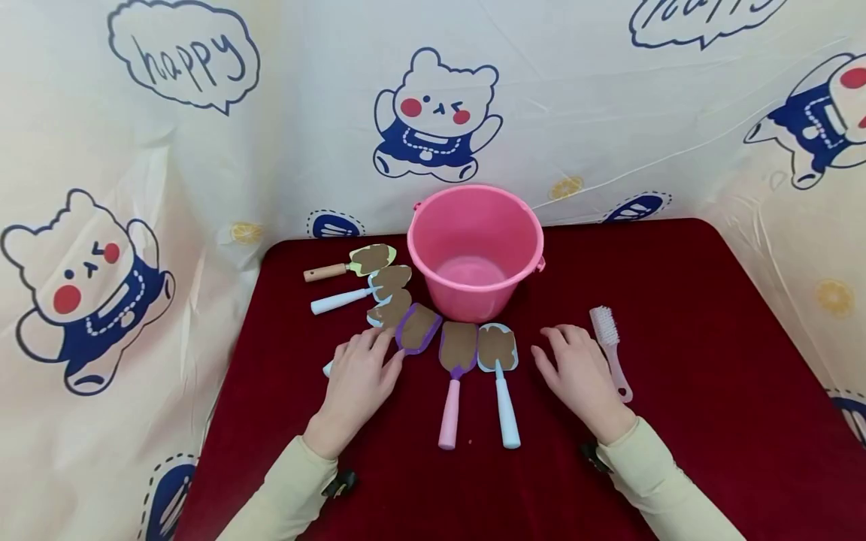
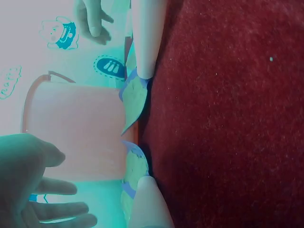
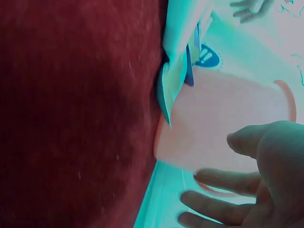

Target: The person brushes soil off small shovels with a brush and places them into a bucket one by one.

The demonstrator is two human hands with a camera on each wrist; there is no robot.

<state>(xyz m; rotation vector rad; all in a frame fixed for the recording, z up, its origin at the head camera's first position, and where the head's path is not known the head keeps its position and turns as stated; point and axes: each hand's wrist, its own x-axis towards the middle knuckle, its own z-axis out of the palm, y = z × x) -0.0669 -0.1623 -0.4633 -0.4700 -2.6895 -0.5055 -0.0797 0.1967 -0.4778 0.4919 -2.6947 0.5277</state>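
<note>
My left hand (image 1: 356, 383) hovers with relaxed fingers above a purple-edged toy shovel (image 1: 418, 328), hiding its handle. It also covers part of a light blue shovel (image 1: 391, 309). In the left wrist view that hand (image 2: 35, 185) has spread fingers and holds nothing. My right hand (image 1: 583, 376), fingers loosely extended, is just left of a white-bristled brush (image 1: 607, 330); its palm is bare in the right wrist view. Between the hands lie a pink-handled purple shovel (image 1: 449, 413) and a blue-handled shovel (image 1: 507, 413). The shovels' blades bear brown patches.
A pink bucket (image 1: 449, 297) stands upright at the back of the dark red tabletop (image 1: 643, 481), with the blades fanned around its near left side. A wooden-handled green shovel (image 1: 372, 259) and another blue-handled shovel (image 1: 338, 302) lie at left. A printed curtain (image 1: 325, 98) encloses the table.
</note>
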